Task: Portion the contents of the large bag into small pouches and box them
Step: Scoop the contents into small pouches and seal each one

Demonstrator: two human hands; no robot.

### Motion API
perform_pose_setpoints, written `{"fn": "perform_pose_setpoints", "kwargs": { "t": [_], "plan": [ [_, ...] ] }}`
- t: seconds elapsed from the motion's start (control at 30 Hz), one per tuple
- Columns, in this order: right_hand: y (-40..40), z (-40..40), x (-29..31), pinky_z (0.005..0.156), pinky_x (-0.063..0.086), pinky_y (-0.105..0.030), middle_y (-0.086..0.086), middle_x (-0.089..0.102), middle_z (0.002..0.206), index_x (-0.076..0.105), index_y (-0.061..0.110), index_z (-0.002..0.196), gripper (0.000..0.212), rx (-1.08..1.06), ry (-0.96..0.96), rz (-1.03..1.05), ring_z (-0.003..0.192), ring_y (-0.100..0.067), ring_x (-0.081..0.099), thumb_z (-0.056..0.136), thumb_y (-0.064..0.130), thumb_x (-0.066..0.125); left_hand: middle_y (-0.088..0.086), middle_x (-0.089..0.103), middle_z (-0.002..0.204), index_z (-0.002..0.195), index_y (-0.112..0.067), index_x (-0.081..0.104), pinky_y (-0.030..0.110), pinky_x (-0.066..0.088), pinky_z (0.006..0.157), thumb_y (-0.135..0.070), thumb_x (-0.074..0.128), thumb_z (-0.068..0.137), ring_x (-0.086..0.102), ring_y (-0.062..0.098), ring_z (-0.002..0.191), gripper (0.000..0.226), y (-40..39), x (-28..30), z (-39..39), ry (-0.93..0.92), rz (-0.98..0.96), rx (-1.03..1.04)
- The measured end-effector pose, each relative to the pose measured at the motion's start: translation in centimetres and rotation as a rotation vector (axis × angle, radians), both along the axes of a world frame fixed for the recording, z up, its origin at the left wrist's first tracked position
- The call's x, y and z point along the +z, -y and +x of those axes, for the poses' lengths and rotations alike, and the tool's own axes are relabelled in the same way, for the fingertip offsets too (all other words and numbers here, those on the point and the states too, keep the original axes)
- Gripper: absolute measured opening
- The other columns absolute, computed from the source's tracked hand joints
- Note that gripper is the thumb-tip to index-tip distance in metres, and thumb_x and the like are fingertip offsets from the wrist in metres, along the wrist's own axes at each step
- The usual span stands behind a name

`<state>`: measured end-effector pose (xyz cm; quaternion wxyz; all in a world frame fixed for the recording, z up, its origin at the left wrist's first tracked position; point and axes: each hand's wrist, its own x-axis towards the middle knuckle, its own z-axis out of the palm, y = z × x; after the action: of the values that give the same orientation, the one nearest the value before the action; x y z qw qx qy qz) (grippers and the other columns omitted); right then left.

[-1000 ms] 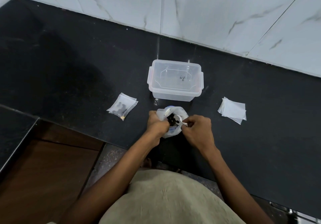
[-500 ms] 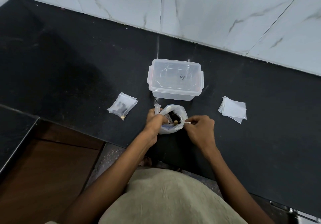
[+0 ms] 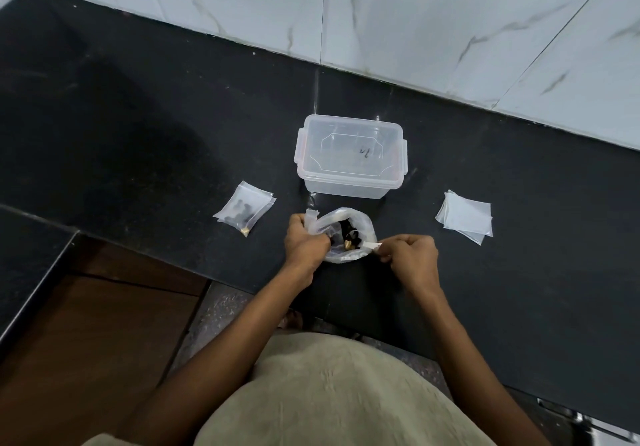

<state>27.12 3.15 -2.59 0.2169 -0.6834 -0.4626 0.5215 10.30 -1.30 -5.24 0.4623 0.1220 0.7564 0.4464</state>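
Note:
The large clear bag [image 3: 360, 224] sits on the black counter near its front edge, its mouth open, with small black and brass parts [image 3: 348, 237] showing inside. My left hand [image 3: 304, 243] grips the bag's left rim. My right hand [image 3: 410, 255] pinches the bag's right edge and pulls it sideways. A lidded clear plastic box [image 3: 351, 160] stands just behind the bag. Filled small pouches [image 3: 244, 210] lie to the left. A stack of empty small pouches [image 3: 465, 217] lies to the right.
The black counter [image 3: 138, 127] ends at a white marble-tiled wall [image 3: 415, 12] behind. A lower black ledge [image 3: 27, 258] and brown wooden surface [image 3: 86, 341] are at the left. My beige clothing [image 3: 329, 393] fills the bottom.
Both hands have drawn apart, spreading the bag's mouth wider. My right hand moved right with the bag's edge. Box and pouches have not moved.

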Motion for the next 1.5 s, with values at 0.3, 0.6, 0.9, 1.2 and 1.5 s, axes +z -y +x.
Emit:
{"fn": "perform_pose_setpoints", "kwargs": {
  "t": [0.3, 0.6, 0.9, 1.2, 1.5],
  "plan": [
    [-1.1, 0.4, -0.5, 0.038, 0.019, -0.017, -0.008, 0.05, 0.051, 0.072, -0.007, 0.072, 0.01, -0.127, -0.158, -0.16, 0.035, -0.009, 0.029, 0.073, -0.004, 0.062, 0.003, 0.064, 0.1, 0.104, -0.018, 0.053, 0.033, 0.057, 0.076, 0.002, 0.066, 0.078, 0.064, 0.017, 0.089, 0.036, 0.0, -0.3, -0.2, -0.054, 0.024, 0.023],
    [-0.5, 0.3, -0.3, 0.047, 0.046, -0.025, -0.007, 0.068, 0.057, 0.078, 0.007, 0.067, 0.013, 0.067, 0.066, -0.023, 0.047, -0.014, 0.057, 0.077, 0.004, 0.07, 0.003, 0.063, 0.1, 0.105, -0.018, 0.052, 0.037, 0.058, 0.079, 0.002, 0.067, 0.074, 0.064, 0.022, 0.093, 0.04, 0.1, -0.5, 0.0, -0.144, 0.022, -0.066],
    [-0.4, -0.1, 0.6, 0.053, 0.054, -0.025, 0.002, 0.07, 0.061, 0.082, 0.014, 0.078, 0.015, 0.472, 0.232, 0.265, 0.054, -0.011, 0.065, 0.076, 0.004, 0.071, -0.002, 0.062, 0.096, 0.103, -0.018, 0.053, 0.036, 0.058, 0.079, 0.0, 0.072, 0.071, 0.065, 0.019, 0.091, 0.041, 0.0, -0.9, 0.1, -0.176, 0.035, 0.018],
    [-0.7, 1.0, -1.0, 0.039, 0.032, -0.019, -0.008, 0.059, 0.06, 0.076, 0.005, 0.076, 0.017, -0.029, -0.131, -0.065, 0.044, -0.01, 0.043, 0.087, -0.002, 0.064, 0.001, 0.064, 0.096, 0.099, -0.017, 0.053, 0.03, 0.053, 0.07, 0.002, 0.068, 0.07, 0.063, 0.018, 0.087, 0.038, 0.2, -0.7, -0.1, -0.244, 0.056, -0.016],
    [-0.3, 1.0, -0.2, 0.038, 0.029, -0.017, -0.005, 0.055, 0.051, 0.076, 0.003, 0.077, 0.016, -0.021, -0.269, -0.01, 0.039, -0.008, 0.04, 0.086, -0.005, 0.066, -0.004, 0.05, 0.102, 0.1, -0.018, 0.047, 0.042, 0.05, 0.09, -0.008, 0.074, 0.067, 0.049, 0.02, 0.103, 0.043, 0.6, -0.4, -0.1, -0.459, 0.119, -0.177]
  ]
}}
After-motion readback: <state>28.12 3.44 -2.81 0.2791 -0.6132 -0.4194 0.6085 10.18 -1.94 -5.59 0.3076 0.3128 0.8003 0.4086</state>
